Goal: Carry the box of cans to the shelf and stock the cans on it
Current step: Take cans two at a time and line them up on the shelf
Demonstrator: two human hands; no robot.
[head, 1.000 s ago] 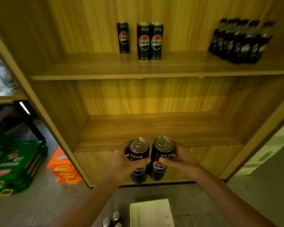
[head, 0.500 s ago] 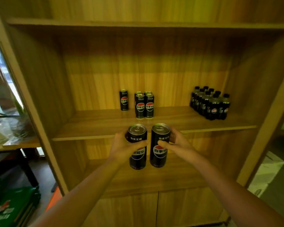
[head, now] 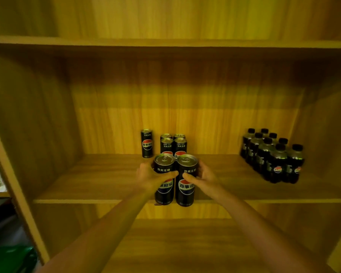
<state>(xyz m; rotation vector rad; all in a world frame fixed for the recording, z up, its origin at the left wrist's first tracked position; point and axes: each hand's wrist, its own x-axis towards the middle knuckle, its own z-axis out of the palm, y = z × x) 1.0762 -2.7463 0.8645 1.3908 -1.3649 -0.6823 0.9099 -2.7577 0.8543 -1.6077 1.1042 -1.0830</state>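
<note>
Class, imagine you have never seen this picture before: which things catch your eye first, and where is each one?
First come the two black cans held upright side by side at centre, the left can in the left hand and the right can in the right hand, at the front edge of the wooden shelf. Behind them stand five matching cans, and a cluster of dark bottles sits at the shelf's right.

Both arms are bare from the lower edge of the view up to the wrists, with no sleeve showing on either forearm. The left hand (head: 152,177) and the right hand (head: 204,177) are bare too, with no glove. No ring, watch or band shows on the visible fingers and wrists. The dim yellow light blurs finer detail such as the nails.
</note>
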